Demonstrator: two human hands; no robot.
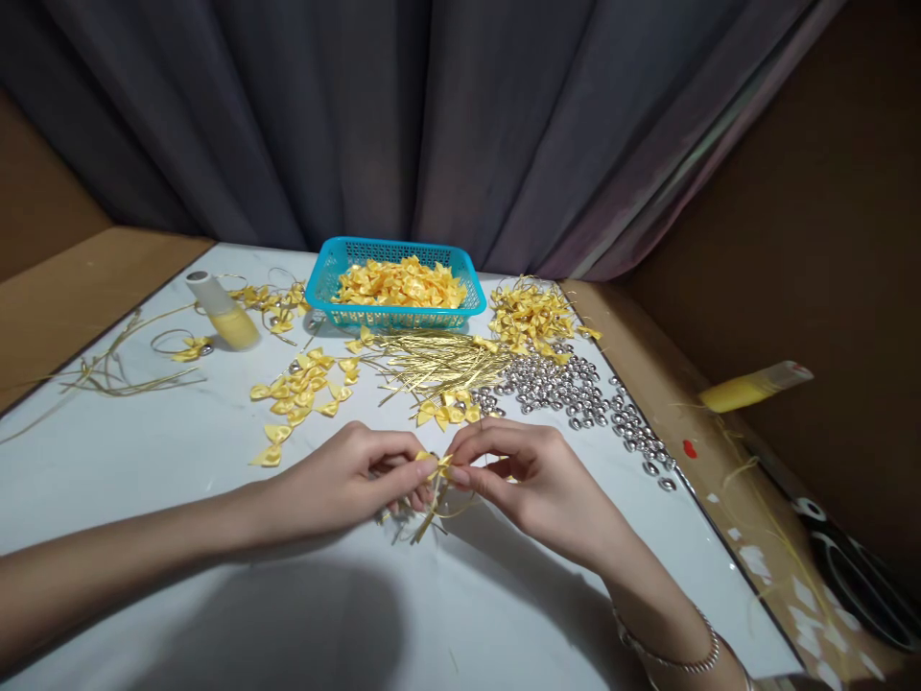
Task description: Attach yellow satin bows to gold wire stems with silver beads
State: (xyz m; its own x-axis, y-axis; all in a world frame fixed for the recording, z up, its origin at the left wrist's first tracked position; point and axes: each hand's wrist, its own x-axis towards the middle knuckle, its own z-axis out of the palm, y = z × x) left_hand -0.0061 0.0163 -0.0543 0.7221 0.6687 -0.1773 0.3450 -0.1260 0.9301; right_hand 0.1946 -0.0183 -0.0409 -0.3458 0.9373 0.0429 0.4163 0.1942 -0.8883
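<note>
Between my two hands, at the front middle of the white board, is a small yellow ribbon bow [444,466] with thin gold cord hanging beneath it. My left hand [378,475] pinches its left side between thumb and forefinger. Fingertips of my right hand [514,475] press together on the right side of the same bow. Just beyond my hands lie loose yellow bows [447,410], a bundle of cut gold cords [432,363] and a spread of shiny silver beads [554,384]. My curled fingers partly hide the cord.
At the back stands a blue basket [395,319] heaped with yellow bows. A glue bottle [228,317] stands tilted at left. More bows with cord [532,315] pile up at back right. Black scissors [856,576] and a yellow tube [755,387] lie past the board's right edge.
</note>
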